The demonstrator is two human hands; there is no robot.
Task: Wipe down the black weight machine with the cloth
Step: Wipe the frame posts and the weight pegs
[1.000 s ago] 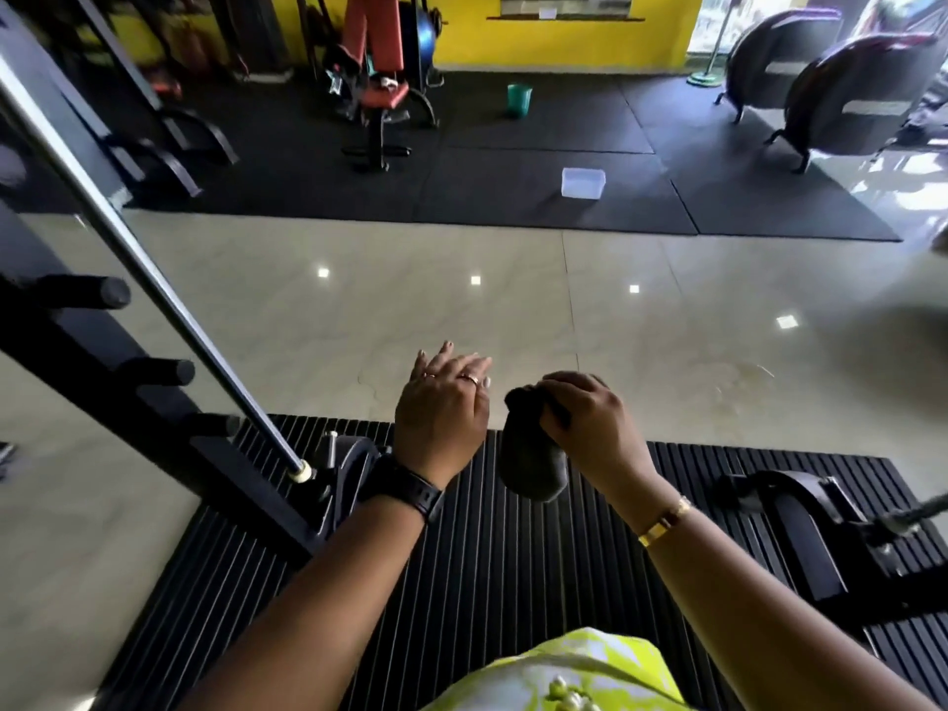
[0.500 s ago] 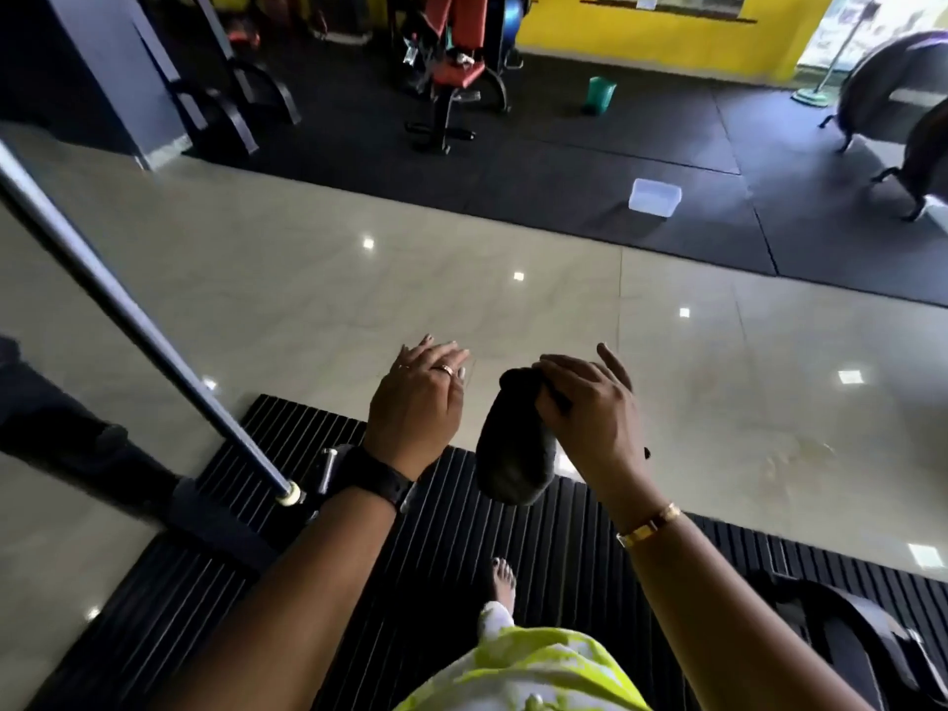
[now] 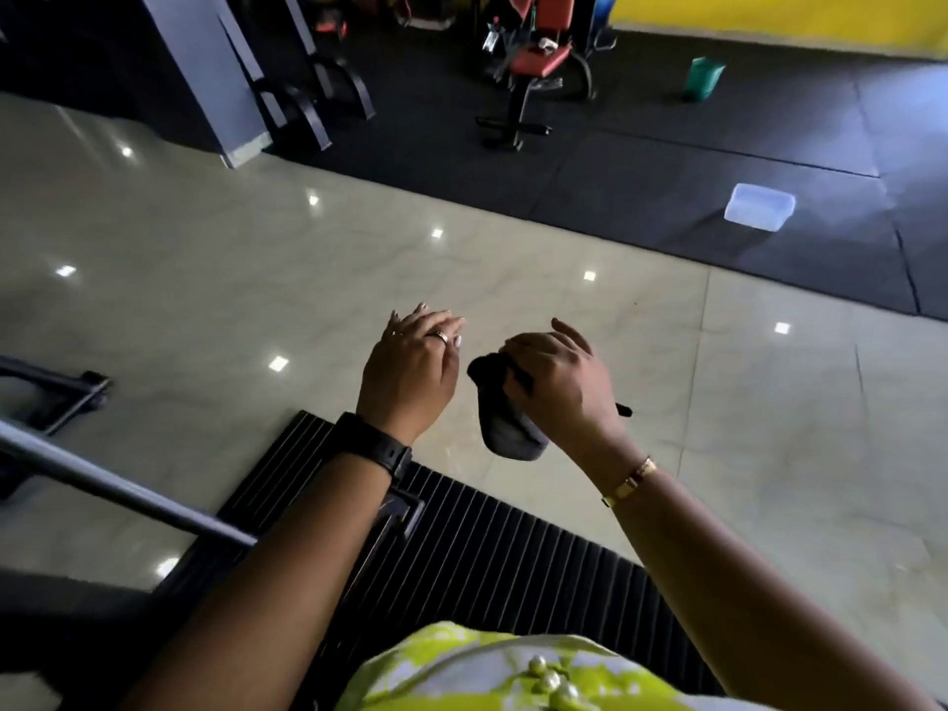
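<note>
Hangs from the right hand (image 3: 559, 387) as a small dark cloth (image 3: 505, 423), up in the air over the pale tiled floor (image 3: 564, 279) and apart from the black weight machine (image 3: 492, 556), with ribbed base below and slanted bar (image 3: 118, 490) off to the left. Clamped at its bunched upper end by the curled right fingers (image 3: 533, 346), lower part drooping in a slack fold. Just beside it, not plainly touching, the left hand (image 3: 410, 372), fingers (image 3: 436, 320) fairly straight and close together, holding nothing. Looks light, soft and limp: no stiffness to push with when pinched by one end, and likely to roll under itself on the ribs. Probably better regathered into a flat pad, backed by the palm and spread fingers, perhaps with help from the free left hand for the folding. Nothing fragile here, and little risk of slipping from a full grip; more risk of catching on the ribbing. Cannot tell whether damp or dry.
</note>
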